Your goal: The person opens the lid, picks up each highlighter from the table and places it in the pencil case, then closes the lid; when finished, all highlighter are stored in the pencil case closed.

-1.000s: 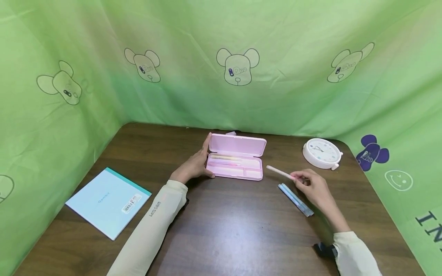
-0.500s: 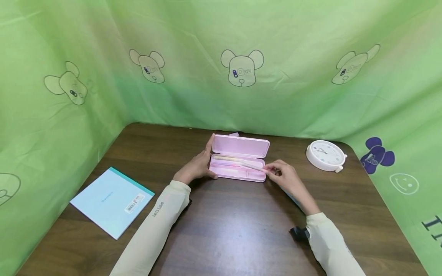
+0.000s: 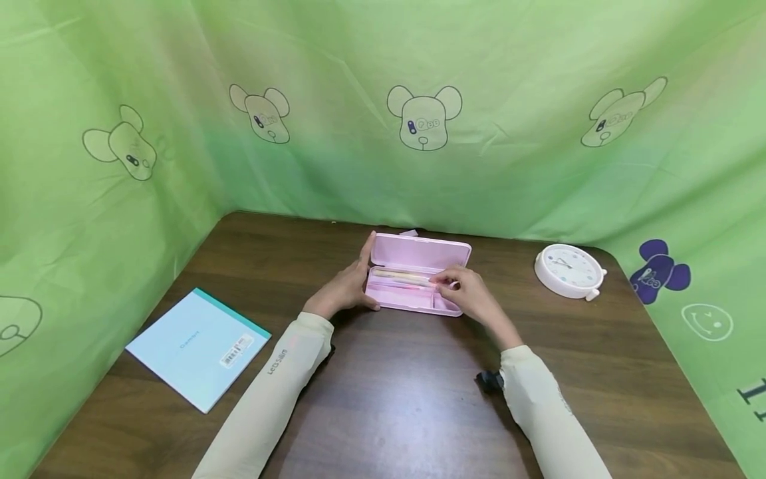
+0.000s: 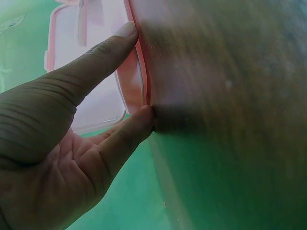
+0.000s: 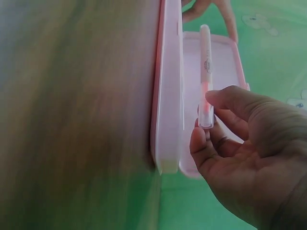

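A pink pencil case (image 3: 391, 297) lies on the table with its lid (image 3: 421, 251) raised at the back. My left hand (image 3: 340, 290) holds its left end, thumb at the front corner and a finger up along the lid's edge. Over the tray, my right hand (image 3: 471, 296) pinches a slim white pen with a pink part (image 5: 206, 60) between thumb and fingers. In the right wrist view the pen appears in front of the lid. Other pens (image 3: 390, 273) lie lengthwise in the long compartment; a small compartment at the right is partly covered by the right hand.
A light blue notebook (image 3: 197, 346) with a teal edge and barcode label lies at the left. A round white clock (image 3: 570, 269) lies at the back right. Behind the case a small pale piece (image 3: 409, 233) shows. Green printed cloth (image 3: 335, 159) surrounds the brown table (image 3: 395, 386).
My right hand has carried the pen leftward from the table to over the pencil case. The forearm now hides the blue pens seen earlier on the table. My left hand stays on the case.
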`<state>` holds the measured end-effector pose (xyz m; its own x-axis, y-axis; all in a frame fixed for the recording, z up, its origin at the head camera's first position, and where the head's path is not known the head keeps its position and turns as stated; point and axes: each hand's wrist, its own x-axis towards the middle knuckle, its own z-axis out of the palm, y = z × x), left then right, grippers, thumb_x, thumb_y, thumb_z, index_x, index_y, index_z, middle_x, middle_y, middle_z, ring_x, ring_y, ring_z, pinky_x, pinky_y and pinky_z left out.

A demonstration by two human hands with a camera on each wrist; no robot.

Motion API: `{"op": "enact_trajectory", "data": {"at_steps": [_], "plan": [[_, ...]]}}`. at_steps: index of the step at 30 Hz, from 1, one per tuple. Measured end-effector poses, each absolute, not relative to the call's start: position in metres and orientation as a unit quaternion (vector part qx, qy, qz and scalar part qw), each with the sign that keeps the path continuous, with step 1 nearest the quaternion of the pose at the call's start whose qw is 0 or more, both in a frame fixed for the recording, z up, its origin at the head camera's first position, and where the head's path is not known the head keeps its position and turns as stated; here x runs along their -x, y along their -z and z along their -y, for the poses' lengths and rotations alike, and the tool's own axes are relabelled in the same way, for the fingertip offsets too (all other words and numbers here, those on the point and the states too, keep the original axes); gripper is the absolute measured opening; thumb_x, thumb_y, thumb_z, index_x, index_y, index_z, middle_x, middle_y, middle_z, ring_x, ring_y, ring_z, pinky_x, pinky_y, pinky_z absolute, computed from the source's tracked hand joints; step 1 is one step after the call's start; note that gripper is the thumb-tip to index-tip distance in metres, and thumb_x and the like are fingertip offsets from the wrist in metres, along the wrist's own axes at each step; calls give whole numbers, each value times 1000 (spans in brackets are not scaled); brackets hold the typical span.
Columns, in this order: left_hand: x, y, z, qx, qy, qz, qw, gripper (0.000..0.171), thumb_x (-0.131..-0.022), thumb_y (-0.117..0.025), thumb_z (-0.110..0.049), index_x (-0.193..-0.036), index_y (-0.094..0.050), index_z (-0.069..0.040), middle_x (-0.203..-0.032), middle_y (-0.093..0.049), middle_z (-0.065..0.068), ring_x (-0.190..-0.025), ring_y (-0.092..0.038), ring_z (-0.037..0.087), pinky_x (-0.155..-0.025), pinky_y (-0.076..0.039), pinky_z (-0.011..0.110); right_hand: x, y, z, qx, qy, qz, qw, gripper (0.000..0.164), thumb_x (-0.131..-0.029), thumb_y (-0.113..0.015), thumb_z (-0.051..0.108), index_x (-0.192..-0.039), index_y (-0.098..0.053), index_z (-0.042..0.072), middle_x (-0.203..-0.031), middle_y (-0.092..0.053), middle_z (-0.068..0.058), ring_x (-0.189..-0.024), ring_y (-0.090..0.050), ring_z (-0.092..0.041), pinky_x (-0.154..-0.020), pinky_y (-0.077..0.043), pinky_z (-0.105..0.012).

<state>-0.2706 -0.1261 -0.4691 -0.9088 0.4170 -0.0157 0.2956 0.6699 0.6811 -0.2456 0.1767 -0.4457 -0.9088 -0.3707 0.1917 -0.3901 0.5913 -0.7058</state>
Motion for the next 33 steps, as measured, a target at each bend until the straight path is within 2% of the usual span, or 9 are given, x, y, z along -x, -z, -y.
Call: {"op": "enact_trajectory", "data": {"at_steps": [7,12,13,17,19,23,25,33], "plan": [[251,443,121,-191,-360,-908,101,156,-81,-99,-13,-169,27,-34,-174,-21,33,-152,-39,53,-123,-36,59,254,444,-152,-231,-419,878,-7,19,-95,-71,-4,-111,-79,-8,-105,-70,-19,-96,-65,-30,-86,-54,-36],[247,435,119,-189,-361,-907,104,151,-82,-97,-10,-170,25,-27,-175,-19,31,-153,-38,51,-124,-35,58,257,443,-142,-226,-426,876,-20,20,-95,-72,-2,-113,-80,-7,-106,-70,-17,-97,-64,-28,-85,-53,-34],[250,441,120,-196,-358,-908,97,152,-82,-98,-12,-170,25,-28,-175,-20,32,-152,-39,51,-123,-36,57,257,443,-141,-225,-427,876,-21,20,-95,-72,-3,-113,-80,-7,-106,-70,-17,-97,-64,-29,-85,-53,-35],[251,441,122,-198,-361,-906,100,154,-81,-99,-12,-169,27,-28,-176,-16,30,-154,-38,50,-124,-36,56,261,445,-137,-223,-426,877,-14,23,-94,-73,-5,-116,-78,-9,-108,-69,-20,-97,-65,-33,-87,-55,-41],[256,448,123,-197,-362,-906,97,157,-80,-100,-14,-169,28,-32,-177,-16,28,-154,-38,48,-124,-36,55,262,444,-137,-221,-423,878,-6,27,-94,-75,-5,-120,-75,-11,-111,-69,-23,-97,-66,-37,-90,-57,-47],[253,443,122,-190,-362,-907,101,154,-80,-99,-12,-170,26,-28,-177,-15,28,-154,-37,49,-124,-34,57,263,443,-139,-220,-423,879,14,35,-95,-77,-3,-128,-72,-12,-117,-68,-27,-99,-67,-41,-93,-58,-54],[251,440,122,-195,-356,-909,96,152,-82,-99,-13,-170,25,-25,-176,-17,31,-153,-38,51,-124,-36,57,262,443,-140,-219,-428,877,18,34,-95,-76,-3,-128,-72,-12,-116,-68,-28,-99,-67,-41,-92,-58,-53],[251,440,121,-190,-360,-908,103,155,-81,-99,-11,-170,26,-29,-176,-18,31,-152,-39,52,-123,-36,59,262,446,-144,-234,-409,882,14,26,-96,-74,-1,-121,-77,-8,-108,-70,-21,-95,-66,-33,-88,-57,-45]]}}
